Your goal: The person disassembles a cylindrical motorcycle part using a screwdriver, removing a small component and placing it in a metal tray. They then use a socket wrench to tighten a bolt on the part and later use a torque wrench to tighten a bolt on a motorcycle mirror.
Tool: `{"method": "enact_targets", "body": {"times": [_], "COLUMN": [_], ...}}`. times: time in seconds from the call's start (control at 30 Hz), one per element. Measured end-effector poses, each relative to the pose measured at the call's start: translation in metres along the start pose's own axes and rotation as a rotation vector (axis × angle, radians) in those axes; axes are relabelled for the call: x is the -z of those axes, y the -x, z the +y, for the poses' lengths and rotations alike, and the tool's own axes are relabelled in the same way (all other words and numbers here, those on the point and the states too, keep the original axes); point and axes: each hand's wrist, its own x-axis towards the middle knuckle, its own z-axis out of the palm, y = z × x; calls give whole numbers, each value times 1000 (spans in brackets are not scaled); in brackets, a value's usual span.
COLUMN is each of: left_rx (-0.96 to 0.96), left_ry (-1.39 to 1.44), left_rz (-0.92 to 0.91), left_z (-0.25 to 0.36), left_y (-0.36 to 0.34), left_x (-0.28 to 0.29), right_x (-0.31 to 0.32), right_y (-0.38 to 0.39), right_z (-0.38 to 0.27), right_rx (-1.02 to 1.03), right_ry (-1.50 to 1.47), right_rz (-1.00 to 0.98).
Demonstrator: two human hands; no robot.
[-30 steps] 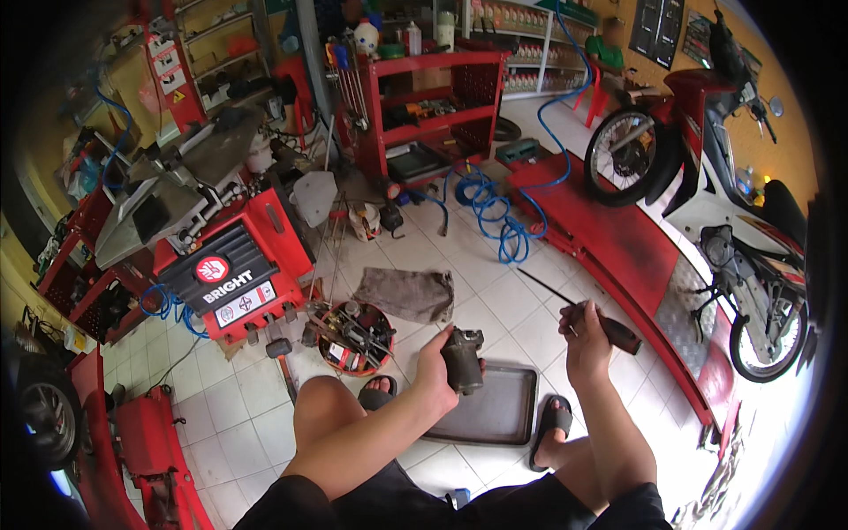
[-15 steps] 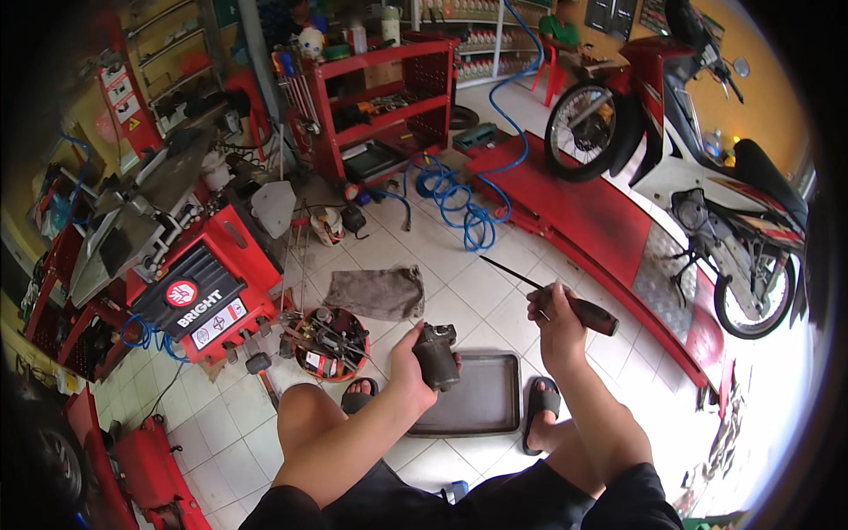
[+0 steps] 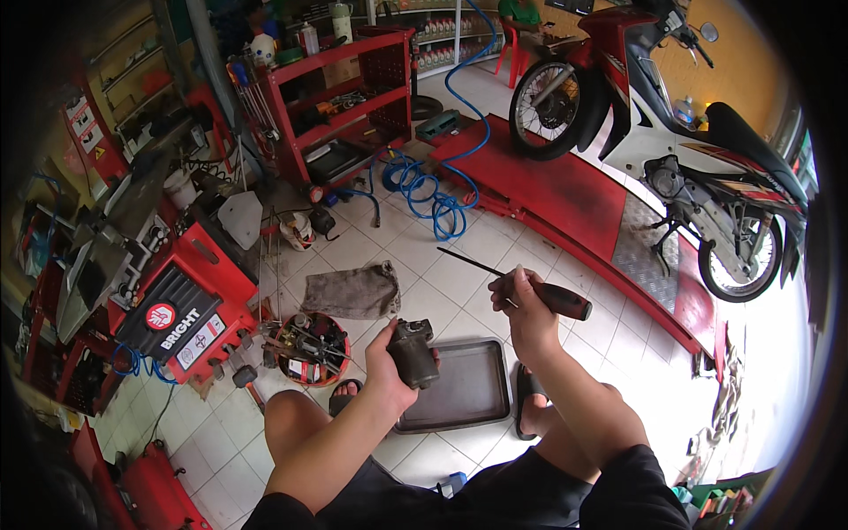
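Note:
My left hand [image 3: 385,367] is closed around a dark, dirty metal cylinder [image 3: 413,356] that looks like a small motor. It is held above the left part of a shallow grey metal tray [image 3: 504,375] on the floor, between my sandalled feet. In my right hand [image 3: 527,316] is a screwdriver [image 3: 564,301] with a dark and red handle. Its long thin shaft points up and to the left, apart from the cylinder. Part of the grip is hidden behind my fingers.
A grey rag [image 3: 352,291] lies beyond the cylinder. Left of it stands a round basket of tools [image 3: 311,348], with a hammer [image 3: 245,378] alongside. A red machine [image 3: 190,300], a red tool cart [image 3: 340,117], coiled blue hose [image 3: 424,187] and a motorbike [image 3: 654,146] on a red lift [image 3: 548,177] surround me.
The whole view has shifted, so the surroundings appear further left and slightly higher. Both hands keep their holds on the cylinder and the screwdriver, in nearly the same pose.

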Motion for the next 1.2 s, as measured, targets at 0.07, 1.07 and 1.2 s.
{"method": "enact_targets", "body": {"times": [0.07, 1.07, 1.2], "left_rx": [3, -1005, -1247], "left_ry": [-26, -492, -781], "left_rz": [-6, -525, -576], "left_z": [1, 25, 22], "left_y": [3, 11, 5], "left_x": [-2, 9, 18], "right_x": [2, 11, 10], "right_y": [-1, 15, 14], "right_z": [-1, -2, -11], "right_rx": [8, 70, 107], "right_ry": [0, 31, -17], "right_rz": [-26, -78, -90]}}
